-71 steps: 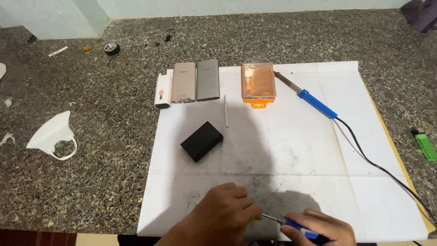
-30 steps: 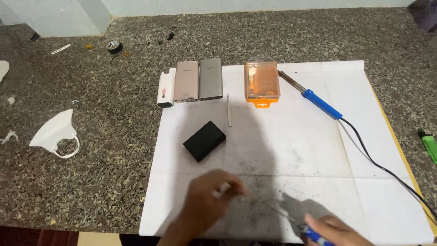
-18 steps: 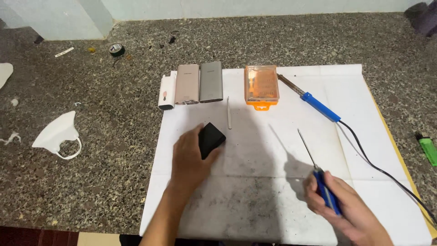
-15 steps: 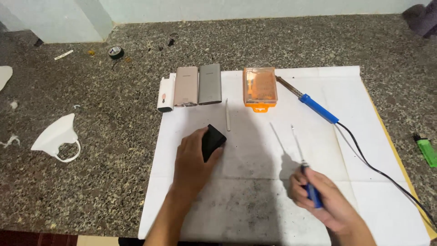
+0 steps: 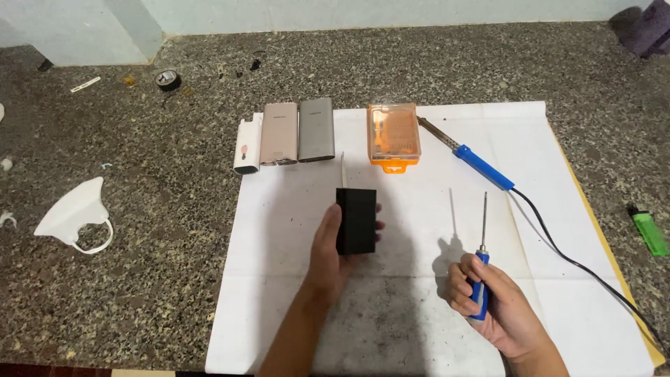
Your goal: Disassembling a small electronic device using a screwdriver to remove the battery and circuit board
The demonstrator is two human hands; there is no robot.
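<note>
L hand [image 5: 331, 255] clamped round black box [image 5: 356, 220], thumb one side, fingers the other, box lifted off white paper [image 5: 293, 230] and stood on end, prob. to show a face for work. R hand [image 5: 499, 307] closed on blue-handled screwdriver [image 5: 481, 262], shaft pointing away from the person, tip clear of box, well to its right. Beyond box: orange bit case [image 5: 393, 134], grey power bank [image 5: 316, 129], pink power bank [image 5: 279, 132]. Soldering iron [image 5: 474, 164] right of the case. White mask [image 5: 75, 213] far left of box.

Box [image 5: 356, 220] in left hand [image 5: 331, 255]; screwdriver [image 5: 481, 265] in right hand [image 5: 495, 307], rightward; bit case [image 5: 394, 132] behind, on paper [image 5: 293, 237].
</note>
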